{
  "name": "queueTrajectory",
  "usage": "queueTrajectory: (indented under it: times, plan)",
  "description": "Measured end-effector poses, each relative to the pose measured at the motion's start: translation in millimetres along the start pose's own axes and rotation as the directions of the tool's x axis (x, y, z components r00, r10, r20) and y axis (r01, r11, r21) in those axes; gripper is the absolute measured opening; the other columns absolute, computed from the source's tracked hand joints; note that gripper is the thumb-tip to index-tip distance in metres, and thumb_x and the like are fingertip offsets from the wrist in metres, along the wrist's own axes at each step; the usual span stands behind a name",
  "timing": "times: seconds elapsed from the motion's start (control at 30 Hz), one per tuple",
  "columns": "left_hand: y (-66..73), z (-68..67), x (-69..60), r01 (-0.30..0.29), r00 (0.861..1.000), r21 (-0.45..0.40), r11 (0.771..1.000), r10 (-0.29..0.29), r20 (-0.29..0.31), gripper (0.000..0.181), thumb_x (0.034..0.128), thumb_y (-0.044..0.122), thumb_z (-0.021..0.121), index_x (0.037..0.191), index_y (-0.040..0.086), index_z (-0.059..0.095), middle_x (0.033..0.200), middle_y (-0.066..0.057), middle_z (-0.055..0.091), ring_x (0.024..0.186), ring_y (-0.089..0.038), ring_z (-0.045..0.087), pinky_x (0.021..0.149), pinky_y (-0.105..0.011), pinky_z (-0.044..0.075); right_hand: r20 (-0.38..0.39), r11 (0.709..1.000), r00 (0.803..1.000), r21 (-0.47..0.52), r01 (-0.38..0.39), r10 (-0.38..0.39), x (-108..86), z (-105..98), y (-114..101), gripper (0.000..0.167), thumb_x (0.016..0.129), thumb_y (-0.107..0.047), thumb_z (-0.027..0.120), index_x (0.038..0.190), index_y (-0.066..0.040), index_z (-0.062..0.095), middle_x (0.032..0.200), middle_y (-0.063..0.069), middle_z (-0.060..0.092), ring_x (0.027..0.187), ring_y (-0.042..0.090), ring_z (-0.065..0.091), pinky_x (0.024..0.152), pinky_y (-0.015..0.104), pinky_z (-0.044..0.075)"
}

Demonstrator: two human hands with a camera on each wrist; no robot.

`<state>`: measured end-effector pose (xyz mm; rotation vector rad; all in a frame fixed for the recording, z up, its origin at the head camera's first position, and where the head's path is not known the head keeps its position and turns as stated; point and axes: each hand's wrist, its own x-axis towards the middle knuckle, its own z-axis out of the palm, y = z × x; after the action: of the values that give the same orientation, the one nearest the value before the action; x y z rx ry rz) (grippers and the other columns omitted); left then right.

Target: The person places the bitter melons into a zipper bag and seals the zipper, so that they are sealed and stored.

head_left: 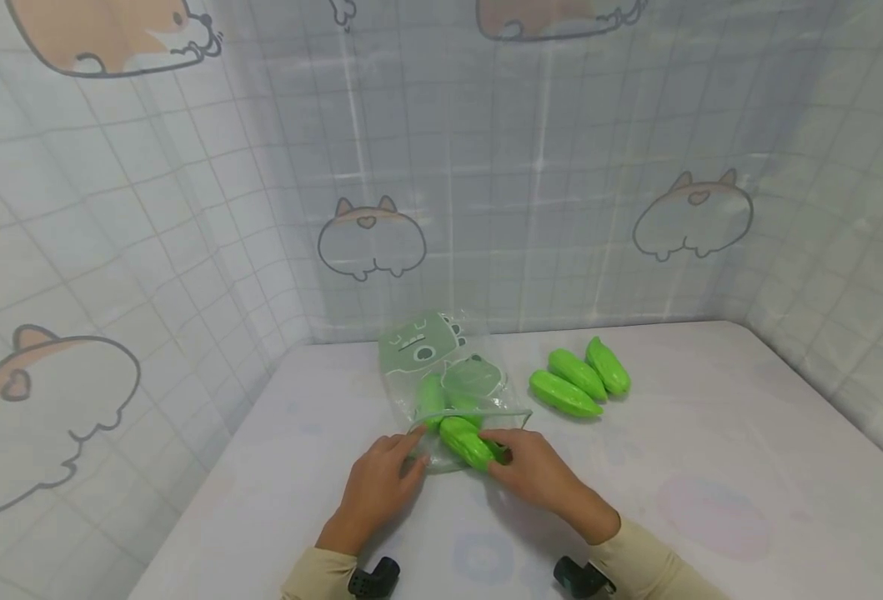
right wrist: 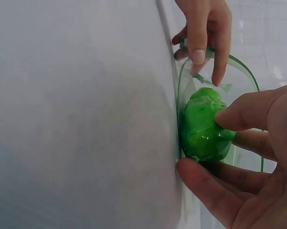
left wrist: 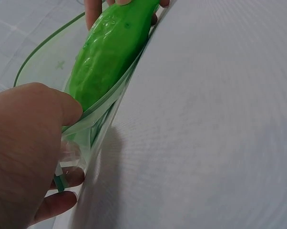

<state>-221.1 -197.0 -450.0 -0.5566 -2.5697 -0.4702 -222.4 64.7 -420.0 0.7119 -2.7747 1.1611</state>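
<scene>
While pinched near one end by the right hand (head_left: 539,471), in a narrow grip of thumb and fingers, note green gourd-shaped piece (head_left: 465,442) at the open mouth of the clear bag (head_left: 411,354), forward end between the bag's edges. Likely light, stiff and slick, judging by the shine; best taken across the ridged flanks toward the rear. Expect limp film from the bag; better held at the green rim (right wrist: 244,69), where pinched by the left hand (head_left: 381,483). Visible through film: more green pieces (head_left: 430,396). Rightward on the surface (head_left: 711,417): three loose green pieces (head_left: 578,374). Behind: patterned curtain (head_left: 486,208)
</scene>
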Motion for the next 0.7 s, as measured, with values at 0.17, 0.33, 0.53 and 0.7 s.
queueTrajectory:
  times: [0.17,0.33,0.53,0.7]
  plan:
    - [1.5,-1.2,-0.1,-0.007,1.000,0.001,1.000,0.007,-0.006,0.043,0.0911,0.026,0.073,0.132,0.014,0.067,0.108,-0.005,0.072,0.094,-0.024,0.066,0.072,-0.043,0.055,0.004,0.999,1.000,-0.032,0.003,-0.003,2.3,0.9,-2.5,0.043,0.087,-0.009,0.070,0.129,-0.005,0.067,0.114,0.005,0.069,0.079,0.011,0.055,0.065,0.028,0.047]
    - [1.4,-1.0,0.8,-0.006,1.000,0.012,1.000,0.006,-0.007,0.044,0.0912,0.027,0.072,0.133,0.015,0.066,0.108,-0.006,0.072,0.095,-0.023,0.066,0.073,-0.042,0.055,0.006,0.997,1.000,-0.071,0.020,-0.019,5.8,1.0,-5.1,0.042,0.087,-0.011,0.071,0.128,-0.005,0.068,0.120,0.008,0.069,0.082,0.012,0.056,0.068,0.030,0.048]
    - [2.3,-0.7,1.0,-0.012,1.000,0.007,1.000,0.012,-0.019,0.043,0.0917,0.027,0.072,0.133,0.015,0.067,0.109,-0.007,0.072,0.095,-0.024,0.066,0.073,-0.042,0.055,0.022,0.999,1.000,-0.049,-0.001,0.002,9.6,3.0,-4.0,0.042,0.088,-0.012,0.072,0.129,-0.004,0.067,0.122,0.010,0.068,0.081,0.012,0.057,0.065,0.027,0.048]
    - [2.4,-1.0,0.2,-0.012,1.000,0.018,1.000,0.012,-0.022,0.043,0.0910,0.027,0.073,0.132,0.016,0.067,0.109,-0.006,0.072,0.096,-0.024,0.066,0.074,-0.042,0.055,0.029,0.998,0.999,-0.055,-0.012,0.014,7.1,2.9,-3.6,0.046,0.088,-0.016,0.074,0.131,-0.003,0.065,0.113,0.007,0.069,0.078,0.011,0.056,0.063,0.028,0.049]
